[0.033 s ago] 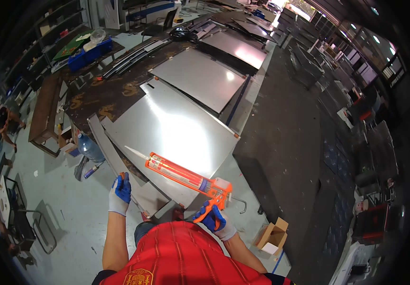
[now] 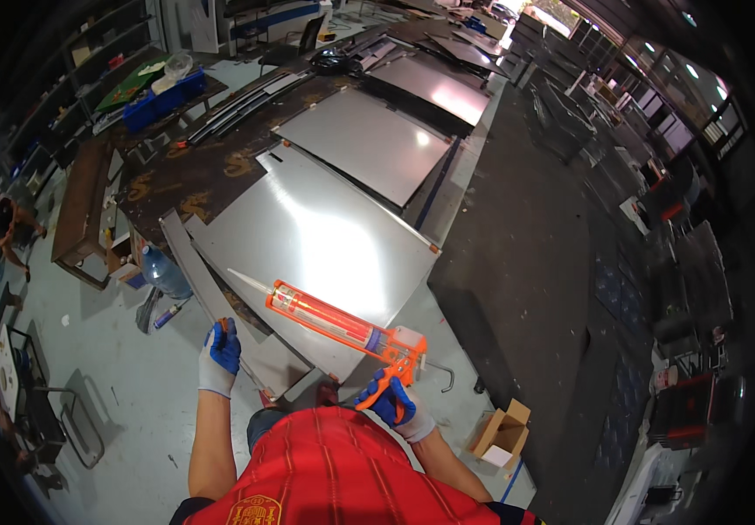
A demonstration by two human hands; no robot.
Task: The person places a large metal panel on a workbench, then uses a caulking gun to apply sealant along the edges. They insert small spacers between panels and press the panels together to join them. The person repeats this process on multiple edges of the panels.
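Note:
My right hand (image 2: 393,407), in a white and blue work glove, is wrapped round the handle of an orange caulking gun (image 2: 329,328). A cartridge sits in its frame, and the pale nozzle points up and left above a shiny sheet-metal panel (image 2: 246,214). My gloved left hand (image 2: 220,354) is closed beside a long narrow metal strip (image 2: 198,271) at the panel's left edge. A small orange-brown bit shows at its fingertips; what it is cannot be made out. The panel lies flat on a dark table with gold patterns (image 2: 163,179).
More metal panels (image 2: 369,144) lie farther along the table. A blue water bottle (image 2: 163,271) and a sealant cartridge (image 2: 167,316) are on the left. An open cardboard box (image 2: 498,437) stands on the floor at right, near a long dark surface (image 2: 517,236). Another person (image 2: 12,229) crouches far left.

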